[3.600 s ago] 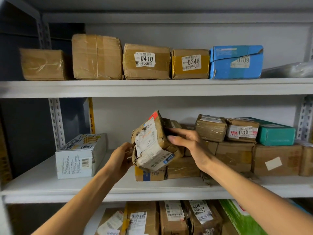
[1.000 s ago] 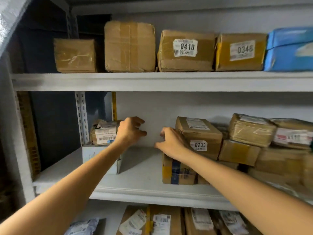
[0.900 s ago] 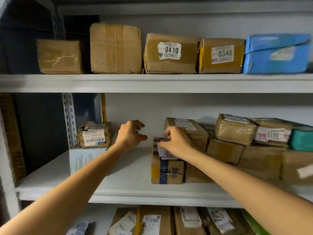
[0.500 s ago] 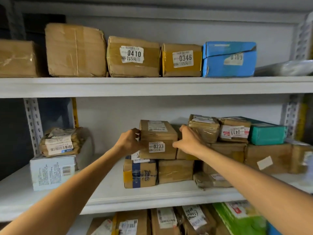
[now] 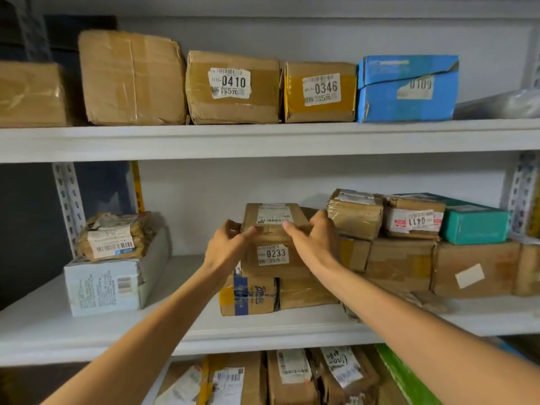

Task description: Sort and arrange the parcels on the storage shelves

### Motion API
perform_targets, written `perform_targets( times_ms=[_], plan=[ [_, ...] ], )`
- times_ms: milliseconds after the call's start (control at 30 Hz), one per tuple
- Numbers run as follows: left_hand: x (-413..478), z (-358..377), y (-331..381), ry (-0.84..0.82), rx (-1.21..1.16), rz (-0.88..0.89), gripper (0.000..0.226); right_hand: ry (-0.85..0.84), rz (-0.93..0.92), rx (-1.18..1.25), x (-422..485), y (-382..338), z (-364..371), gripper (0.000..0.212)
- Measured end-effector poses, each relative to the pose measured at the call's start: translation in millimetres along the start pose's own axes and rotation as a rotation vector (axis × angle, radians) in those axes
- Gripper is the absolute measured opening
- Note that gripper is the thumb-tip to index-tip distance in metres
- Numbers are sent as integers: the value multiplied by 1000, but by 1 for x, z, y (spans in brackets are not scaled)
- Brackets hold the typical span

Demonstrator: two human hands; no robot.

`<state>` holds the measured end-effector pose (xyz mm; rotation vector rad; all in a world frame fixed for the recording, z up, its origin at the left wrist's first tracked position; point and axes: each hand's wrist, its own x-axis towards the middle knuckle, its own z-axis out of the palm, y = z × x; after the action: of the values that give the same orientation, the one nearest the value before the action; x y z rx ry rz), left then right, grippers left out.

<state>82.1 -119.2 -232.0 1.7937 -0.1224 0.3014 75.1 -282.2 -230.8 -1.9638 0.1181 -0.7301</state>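
A brown cardboard parcel labelled 0233 [image 5: 273,226] sits on top of two lower parcels on the middle shelf [image 5: 87,325]. My left hand [image 5: 229,247] grips its left top edge and my right hand [image 5: 314,241] grips its right top edge, thumbs over the front. Under it stand a taped box with a blue stripe [image 5: 248,295] and a plain brown box [image 5: 306,292]. At the left, a crumpled parcel [image 5: 115,235] lies on a white carton [image 5: 108,285].
The top shelf carries brown boxes 0410 [image 5: 233,87] and 0346 [image 5: 320,92], a blue box [image 5: 407,89] and larger brown boxes at left. Right of my hands are stacked brown parcels, one marked 0411 [image 5: 413,219], and a teal box [image 5: 474,222]. More parcels fill the lower shelf [image 5: 292,375].
The crumpled parcel was set on the white carton at left. Both hands then moved right to the 0233 parcel and now grip its top edges.
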Motion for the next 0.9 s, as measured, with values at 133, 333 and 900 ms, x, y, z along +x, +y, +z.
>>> perform_targets(
  times_ms=[133, 333, 900],
  plan=[
    [-17, -9, -8, 198, 88, -36, 53, 39, 99, 275, -11, 2, -13, 32],
    [-18, -22, 8, -266, -13, -164, 44, -271, 248, 243, -17, 7, -24, 42],
    [-57, -41, -30, -274, -184, 102, 99, -495, 91, 216, -58, 14, -34, 123]
  ],
)
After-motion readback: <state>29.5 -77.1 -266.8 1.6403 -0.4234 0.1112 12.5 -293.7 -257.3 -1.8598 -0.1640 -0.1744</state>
